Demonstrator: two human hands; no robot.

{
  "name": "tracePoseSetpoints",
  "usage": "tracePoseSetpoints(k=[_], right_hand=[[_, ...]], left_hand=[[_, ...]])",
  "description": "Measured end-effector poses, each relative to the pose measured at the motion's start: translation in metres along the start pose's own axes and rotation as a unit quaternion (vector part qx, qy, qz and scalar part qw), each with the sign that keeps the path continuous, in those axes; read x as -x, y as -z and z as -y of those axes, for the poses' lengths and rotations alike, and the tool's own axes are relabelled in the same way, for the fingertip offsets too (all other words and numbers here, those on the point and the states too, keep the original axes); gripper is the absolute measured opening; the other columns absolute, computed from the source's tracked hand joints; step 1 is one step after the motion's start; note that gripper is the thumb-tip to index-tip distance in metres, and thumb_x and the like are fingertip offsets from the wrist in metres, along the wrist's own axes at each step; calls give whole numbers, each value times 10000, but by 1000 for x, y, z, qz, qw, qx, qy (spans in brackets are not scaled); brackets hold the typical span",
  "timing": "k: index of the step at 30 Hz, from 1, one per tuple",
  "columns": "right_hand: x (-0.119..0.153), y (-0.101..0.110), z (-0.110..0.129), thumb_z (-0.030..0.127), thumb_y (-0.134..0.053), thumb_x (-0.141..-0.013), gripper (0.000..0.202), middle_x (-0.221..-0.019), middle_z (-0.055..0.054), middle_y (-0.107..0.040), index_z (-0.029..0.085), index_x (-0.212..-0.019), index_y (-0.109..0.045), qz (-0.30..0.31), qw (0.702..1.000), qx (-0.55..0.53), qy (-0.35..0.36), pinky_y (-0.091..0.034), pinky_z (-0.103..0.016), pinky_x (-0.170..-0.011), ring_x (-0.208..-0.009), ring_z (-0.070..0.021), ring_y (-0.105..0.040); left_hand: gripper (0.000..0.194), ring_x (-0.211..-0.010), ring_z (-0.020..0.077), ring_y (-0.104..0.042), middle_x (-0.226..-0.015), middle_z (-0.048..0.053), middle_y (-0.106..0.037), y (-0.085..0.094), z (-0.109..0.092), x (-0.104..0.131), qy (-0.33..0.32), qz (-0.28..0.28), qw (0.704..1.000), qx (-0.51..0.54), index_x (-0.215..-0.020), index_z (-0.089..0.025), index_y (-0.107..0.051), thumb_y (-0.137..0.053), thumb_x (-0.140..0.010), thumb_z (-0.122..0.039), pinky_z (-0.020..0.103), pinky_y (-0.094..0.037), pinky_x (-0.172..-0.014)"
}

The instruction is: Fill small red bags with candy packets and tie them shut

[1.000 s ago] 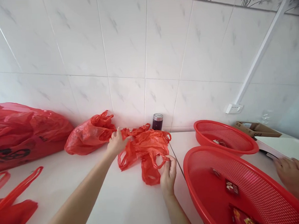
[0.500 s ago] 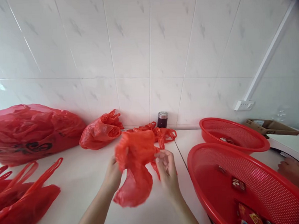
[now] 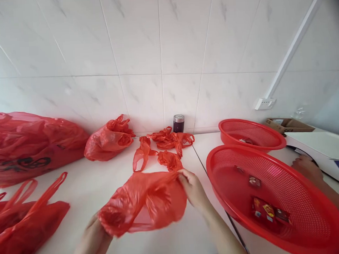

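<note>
Right hand (image 3: 192,186) on spread bag (image 3: 156,199) edge

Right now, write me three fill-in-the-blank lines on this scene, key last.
The left hand and right hand hold a red plastic ____.
The dark flask has a ____-coloured lid.
Small packets lie in the nearer mesh-sided basket, which is coloured ____.
Missing words: bag; silver; red.

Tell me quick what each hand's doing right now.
Left hand: closed on the red bag.
Right hand: fingers pinching the same bag's edge.
</note>
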State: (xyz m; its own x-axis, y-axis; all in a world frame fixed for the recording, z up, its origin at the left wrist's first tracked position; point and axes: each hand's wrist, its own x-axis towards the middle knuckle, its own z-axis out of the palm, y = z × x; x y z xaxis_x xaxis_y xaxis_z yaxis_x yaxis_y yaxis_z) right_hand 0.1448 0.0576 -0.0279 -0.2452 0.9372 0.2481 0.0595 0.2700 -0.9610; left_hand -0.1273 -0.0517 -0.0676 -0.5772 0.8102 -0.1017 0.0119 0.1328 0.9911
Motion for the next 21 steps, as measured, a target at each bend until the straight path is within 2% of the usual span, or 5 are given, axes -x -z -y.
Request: tracePoseSetpoints(k=[4, 8, 11, 16, 21], right_hand=[[-9, -1, -12, 388, -505, -855, 253, -940, -55, -661, 202, -1011, -579, -97, 981, -151, -70, -473, -283, -704, -854, -198, -614], [-6, -20, -7, 401, -514, -841, 255, -896, -22, -614, 229, -1029, -534, -99, 973, -177, -106, -455, -262, -662, -788, -171, -582], [-1, -31, 0, 427, -494, -865, 240, -835, 10, -576, 241, -1015, -517, -43, 984, -133, -107, -443, -261, -666, -738, -150, -550], [-5, -15, 11, 421, -518, -858, 319, -910, -13, -572, 243, -1122, -502, 11, 994, 94, -58, -465, -340, -739, -781, -180, -563], [13, -6, 40, 223, -500, -880, 294, -1167, -84, -553, 232, -1173, -519, -30, 943, 269, 191, -403, -380, -966, -1102, -210, -518]], left_hand=[[581, -711, 254, -653, -752, 31, -657, 20, 14, 0, 44, 17, 997, -65, -1160, -241, -596, -616, -647, -514, 414, -572, -640], [737, -1046, 323, -587, -1121, 111, -603, -8, 23, 24, -189, -84, 934, -291, -1400, -251, -426, -575, -721, -498, 496, -505, -851], [558, -1228, 308, -480, -1376, 85, -489, -36, 15, 37, -283, -50, 891, -351, -1375, -319, -465, -504, -822, -381, 455, -456, -923], [306, -923, 256, -648, -1005, 61, -715, -45, -11, 31, -116, 114, 950, -265, -1081, -237, -669, -483, -846, -296, 343, -484, -776], [261, -595, 169, -627, -652, 9, -675, -38, -32, 39, 94, 184, 977, 55, -830, -176, -693, -643, -784, -428, 246, -489, -554]])
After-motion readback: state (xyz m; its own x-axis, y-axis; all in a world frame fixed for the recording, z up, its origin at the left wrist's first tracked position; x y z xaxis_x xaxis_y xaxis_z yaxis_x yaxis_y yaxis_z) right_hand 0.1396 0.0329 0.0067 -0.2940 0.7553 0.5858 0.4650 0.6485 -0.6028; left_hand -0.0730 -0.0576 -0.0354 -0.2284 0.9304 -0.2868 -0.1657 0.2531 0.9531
